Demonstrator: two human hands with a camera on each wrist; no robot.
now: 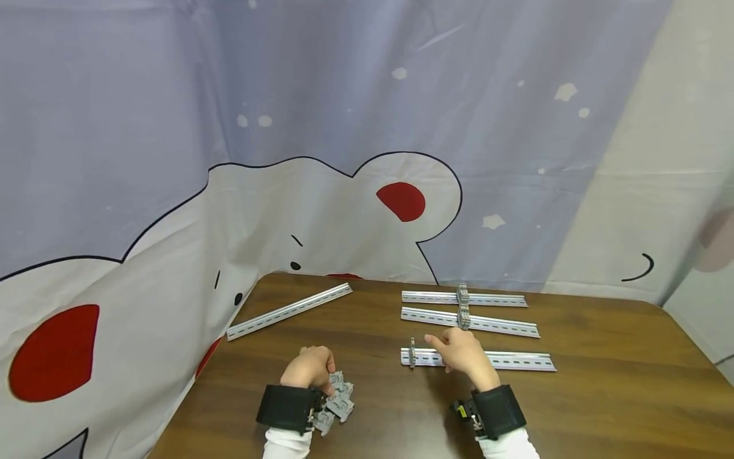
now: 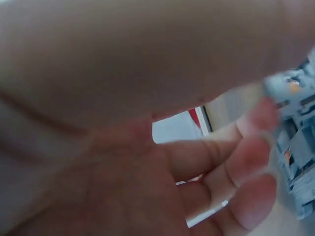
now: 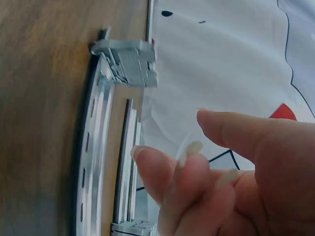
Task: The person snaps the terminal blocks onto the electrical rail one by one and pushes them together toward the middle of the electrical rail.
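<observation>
My left hand (image 1: 310, 368) is at a pile of grey terminal blocks (image 1: 341, 407) on the table. In the left wrist view its loosely bent fingers (image 2: 248, 160) reach toward the blocks (image 2: 300, 142), with nothing visibly held. My right hand (image 1: 460, 352) hovers over the nearest slotted metal DIN rail (image 1: 522, 361), thumb apart from its loosely bent fingers and nothing between them. A single terminal block (image 1: 412, 353) stands on that rail's left end, left of the right hand. The right wrist view shows this block (image 3: 129, 63) upright on the rail (image 3: 94, 162).
Two more rails, one at the back (image 1: 430, 298) and one in the middle (image 1: 504, 324), carry terminal blocks (image 1: 463, 316) near their centres. Another rail (image 1: 289, 311) lies slanted at the back left. A printed cloth (image 1: 344, 210) hangs behind the wooden table (image 1: 602, 382).
</observation>
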